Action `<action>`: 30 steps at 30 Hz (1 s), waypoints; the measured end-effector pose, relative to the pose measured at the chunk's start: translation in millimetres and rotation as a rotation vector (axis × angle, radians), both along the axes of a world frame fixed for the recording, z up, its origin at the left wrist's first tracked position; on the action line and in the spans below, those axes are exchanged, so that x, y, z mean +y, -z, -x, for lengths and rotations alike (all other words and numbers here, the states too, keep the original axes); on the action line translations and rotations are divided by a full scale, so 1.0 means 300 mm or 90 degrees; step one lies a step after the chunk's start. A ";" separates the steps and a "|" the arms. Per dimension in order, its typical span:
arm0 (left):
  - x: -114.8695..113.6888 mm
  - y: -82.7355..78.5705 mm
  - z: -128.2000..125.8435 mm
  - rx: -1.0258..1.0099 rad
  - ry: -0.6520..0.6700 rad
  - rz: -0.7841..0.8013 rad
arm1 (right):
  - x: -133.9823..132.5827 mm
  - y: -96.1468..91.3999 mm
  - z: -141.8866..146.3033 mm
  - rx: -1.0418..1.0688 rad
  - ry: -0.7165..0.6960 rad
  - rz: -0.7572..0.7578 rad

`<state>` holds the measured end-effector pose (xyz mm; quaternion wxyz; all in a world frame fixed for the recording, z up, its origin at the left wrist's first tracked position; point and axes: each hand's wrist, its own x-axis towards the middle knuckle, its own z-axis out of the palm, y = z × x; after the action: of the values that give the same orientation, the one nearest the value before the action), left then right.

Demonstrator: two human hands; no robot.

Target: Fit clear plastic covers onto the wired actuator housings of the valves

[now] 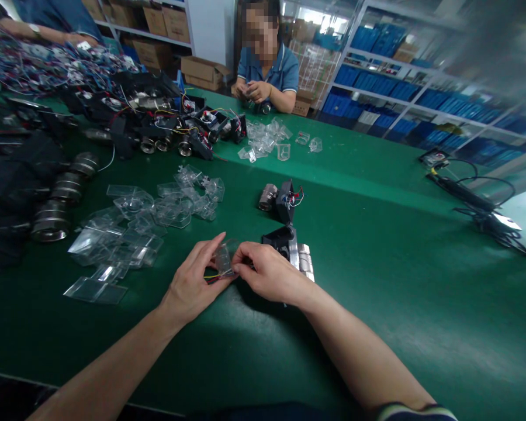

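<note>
My left hand and my right hand meet over the green table, both pinching a small clear plastic cover. Thin coloured wires show under the left fingers. Just behind my right hand lies a black and metal valve part, partly hidden by the hand. A second valve unit with red wires lies a little farther back.
A heap of clear plastic covers lies to the left, another heap of clear covers at the back. Metal cylinders and black wired units crowd the far left. A person in blue works opposite. Cables lie at right.
</note>
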<state>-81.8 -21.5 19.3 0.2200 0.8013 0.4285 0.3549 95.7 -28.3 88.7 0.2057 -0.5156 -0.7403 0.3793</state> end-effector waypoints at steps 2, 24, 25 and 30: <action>0.001 0.000 0.001 0.006 0.000 0.001 | 0.001 -0.002 -0.001 -0.004 -0.007 0.003; -0.008 -0.007 -0.010 0.016 0.026 -0.078 | 0.006 0.020 0.006 -0.056 -0.027 0.000; -0.008 -0.005 -0.010 0.016 0.026 -0.073 | 0.007 0.022 0.005 -0.066 -0.024 -0.005; -0.005 0.001 -0.010 0.014 0.036 -0.012 | 0.004 -0.013 -0.008 -0.170 -0.086 -0.044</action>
<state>-78.6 -23.2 19.0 0.2181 0.8189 0.4046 0.3437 98.1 -27.0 92.6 0.0970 -0.5034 -0.8065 0.2944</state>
